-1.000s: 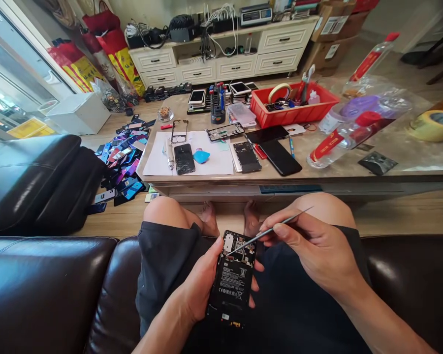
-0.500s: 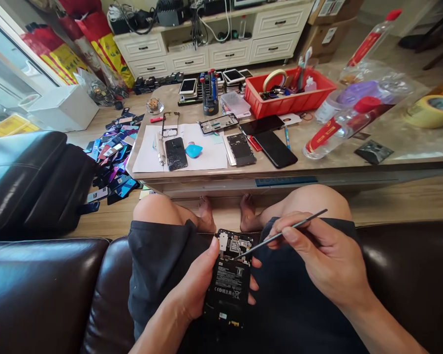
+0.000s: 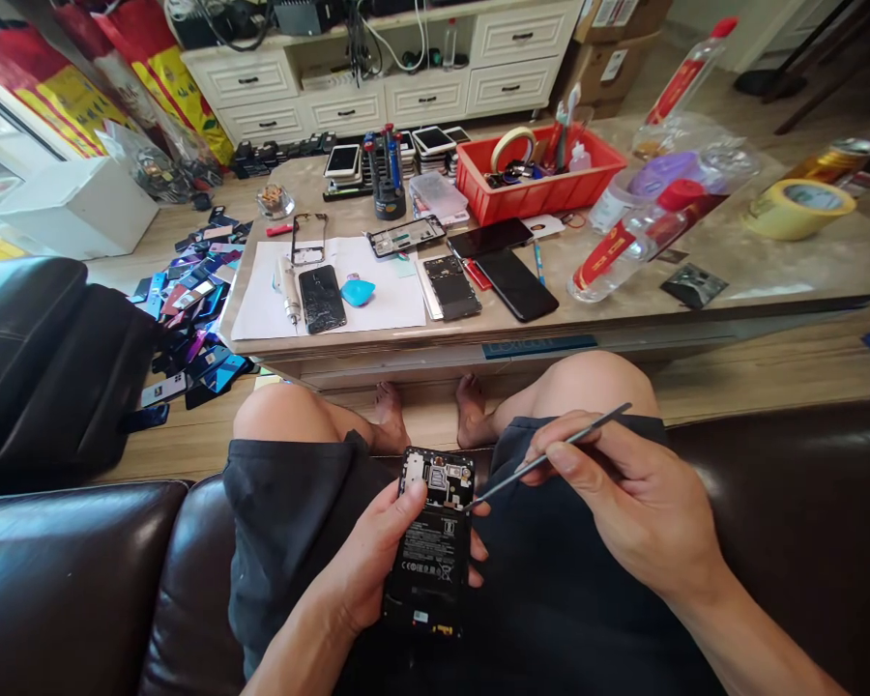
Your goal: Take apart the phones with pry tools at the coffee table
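Above my lap, my left hand is closed around a black smartphone with its back cover off. Its battery label and the circuit board at the top face me, and my thumb lies on the upper left part. My right hand pinches a thin grey metal pry tool like a pen. The tool slants down to the left, its tip at the phone's right edge, just below the board area. I cannot tell whether the tip touches the phone.
On the table ahead lie a cracked phone, a blue pick, a screwdriver stand, a red bin, a plastic bottle and yellow tape. Many phone covers are heaped on the floor at left.
The tool's tip has shifted from the middle of the phone to its right edge. My left thumb has moved inward onto the phone. The whole view has turned slightly right.
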`<act>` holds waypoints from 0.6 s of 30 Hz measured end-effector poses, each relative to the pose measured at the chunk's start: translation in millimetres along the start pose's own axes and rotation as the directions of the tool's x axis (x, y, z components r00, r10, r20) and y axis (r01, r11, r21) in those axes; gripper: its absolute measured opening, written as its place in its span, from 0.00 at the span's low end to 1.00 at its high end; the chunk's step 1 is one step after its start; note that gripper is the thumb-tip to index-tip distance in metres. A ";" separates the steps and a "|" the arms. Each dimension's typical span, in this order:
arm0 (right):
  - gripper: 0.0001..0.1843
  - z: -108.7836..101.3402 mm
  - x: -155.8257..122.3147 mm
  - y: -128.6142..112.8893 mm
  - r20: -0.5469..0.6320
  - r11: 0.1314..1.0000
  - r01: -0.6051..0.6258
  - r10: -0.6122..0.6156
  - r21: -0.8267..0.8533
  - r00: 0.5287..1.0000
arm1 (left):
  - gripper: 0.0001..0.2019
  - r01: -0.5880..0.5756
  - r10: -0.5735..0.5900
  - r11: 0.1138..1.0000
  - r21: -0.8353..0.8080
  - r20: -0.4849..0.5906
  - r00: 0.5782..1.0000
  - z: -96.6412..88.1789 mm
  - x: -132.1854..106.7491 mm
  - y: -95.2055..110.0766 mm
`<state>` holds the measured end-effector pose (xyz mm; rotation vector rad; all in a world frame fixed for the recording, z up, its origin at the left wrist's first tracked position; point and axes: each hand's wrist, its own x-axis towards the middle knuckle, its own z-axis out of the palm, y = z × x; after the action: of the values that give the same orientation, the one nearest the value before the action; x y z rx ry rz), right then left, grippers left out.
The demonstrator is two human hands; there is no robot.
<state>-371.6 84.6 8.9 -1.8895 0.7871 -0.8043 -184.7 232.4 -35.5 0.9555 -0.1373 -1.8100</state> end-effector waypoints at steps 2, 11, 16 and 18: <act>0.05 0.4 -0.2 -2.8 0.006 0.999 0.035 -0.035 -0.027 0.999 | 0.29 0.000 0.000 1.000 0.000 -0.002 1.000 0.3 -0.9 0.3; 0.04 3.3 1.7 -22.8 0.239 0.925 0.342 -0.299 -0.164 0.924 | 0.30 -0.017 0.026 0.997 0.078 -0.117 0.993 1.8 0.0 -11.4; 0.08 11.4 -2.1 -11.4 0.340 0.976 0.198 -0.156 -0.091 0.927 | 0.30 0.003 0.010 0.996 0.084 -0.154 0.988 2.4 -1.3 -32.4; 0.10 13.1 -4.3 -1.0 0.337 0.999 0.015 -0.004 -0.029 0.942 | 0.31 0.008 0.004 0.997 0.073 -0.165 0.986 1.3 -4.4 -38.9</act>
<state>-363.6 94.8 3.9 -1.9896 0.5783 -0.4557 -213.6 253.3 -51.7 1.1537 -0.1004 -1.7293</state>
